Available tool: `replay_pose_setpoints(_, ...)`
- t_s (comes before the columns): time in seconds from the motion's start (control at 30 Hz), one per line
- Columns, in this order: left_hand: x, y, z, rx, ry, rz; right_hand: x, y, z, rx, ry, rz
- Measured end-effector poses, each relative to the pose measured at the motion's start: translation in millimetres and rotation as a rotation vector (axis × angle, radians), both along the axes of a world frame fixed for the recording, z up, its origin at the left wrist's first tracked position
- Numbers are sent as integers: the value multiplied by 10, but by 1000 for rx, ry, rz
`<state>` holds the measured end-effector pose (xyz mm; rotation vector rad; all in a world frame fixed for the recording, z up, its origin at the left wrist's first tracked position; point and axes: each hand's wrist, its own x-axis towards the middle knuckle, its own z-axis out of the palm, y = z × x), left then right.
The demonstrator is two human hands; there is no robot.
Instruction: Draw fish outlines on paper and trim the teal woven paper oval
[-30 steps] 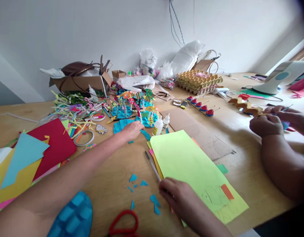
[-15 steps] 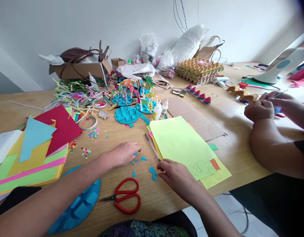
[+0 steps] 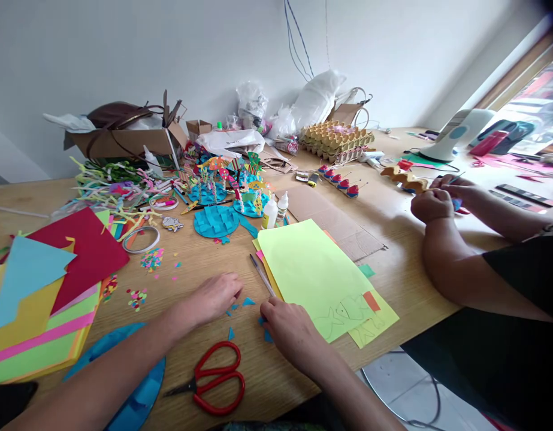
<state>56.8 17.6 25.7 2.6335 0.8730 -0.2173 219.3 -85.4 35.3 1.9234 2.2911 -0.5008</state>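
My left hand point(image 3: 220, 294) rests low over the table, fingers curled together; whatever they hold is hidden. Small blue paper scraps point(image 3: 248, 301) lie just beside its fingertips. My right hand point(image 3: 289, 328) is bent down over more blue scraps, fingers closed, partly covering them; I cannot make out what is in them. A pen point(image 3: 262, 275) lies just beyond its knuckles, along the edge of a light green sheet point(image 3: 303, 257) with a fish drawn in pencil. Red-handled scissors point(image 3: 218, 378) lie between my forearms. A round blue paper piece point(image 3: 144, 383) is partly under my left forearm.
Stacked coloured paper point(image 3: 91, 257) lies at left with a tape roll point(image 3: 141, 239) and confetti dots point(image 3: 151, 258). Glue bottles point(image 3: 269, 214) stand near blue paper models point(image 3: 249, 203). A cardboard sheet point(image 3: 334, 221) lies beyond. At right, another person's hands point(image 3: 438, 200) work on egg-carton pieces.
The view has turned right and tilted up slightly. My right hand has moved over the blue scraps it was beside. My left hand has drawn slightly nearer, its fingers curled more.
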Motion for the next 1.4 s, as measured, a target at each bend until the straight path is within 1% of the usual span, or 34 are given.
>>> replay_pose_setpoints(0.17, 0, -56, 35, 7, 13, 61, -1, -12, 1, 4, 5, -7)
replay_pose_setpoints(0.43, 23, -23, -15, 4, 13, 46, 0, -39, 29, 4, 22, 0)
replay_pose_setpoints(0.7, -29, -23, 82, -42, -10, 54, 59, 11, 35, -29, 47, -28)
replay_pose_setpoints(0.83, -74, -24, 48, -38, -14, 54, 40, 22, 54, -31, 49, -25)
replay_pose_setpoints(0.97, -90, -6, -3, -32, -17, 53, 30, 28, 37, -38, 51, -15)
replay_pose_setpoints(1.13, -94, 13, 23, -43, -22, 48, 60, 14, 17, -35, 87, -4)
replay_pose_setpoints(1.27, -110, -1, 69, -48, -22, 60, 76, 27, 67, -33, 117, -13)
replay_pose_setpoints(1.4, -133, -22, 70, -44, -32, 67, 50, 129, 120, -34, 127, -16)
